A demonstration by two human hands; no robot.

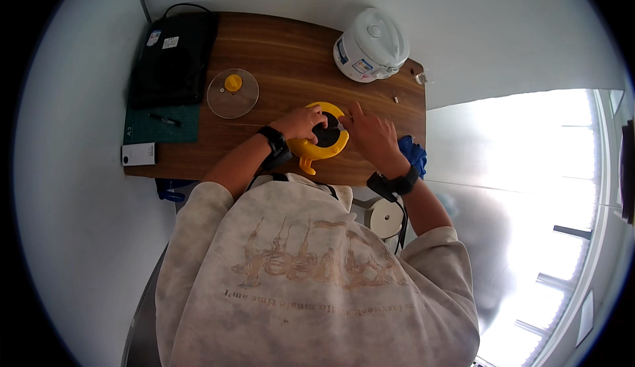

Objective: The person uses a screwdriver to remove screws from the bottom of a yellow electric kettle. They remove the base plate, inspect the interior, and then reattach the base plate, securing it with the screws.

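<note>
A round yellow pot (342,143) with a dark round middle lies on the wooden table in front of me, its yellow handle pointing toward me. My left hand (299,125) reaches over its left rim, fingers bent down onto the dark part, holding it. At the right rim is my right hand (372,137), its fingertips drawn together by a small pale piece (341,127); what that piece is cannot be made out. Back left of the pot lies a clear round lid (221,105) with a yellow knob (233,83).
A white rice cooker (372,44) stands at the back right. On the left are a black flat appliance (173,69), a green cutting mat (182,132), a black pen (164,120) and a white box (139,154). Blue cloth (413,155) sits at the right edge.
</note>
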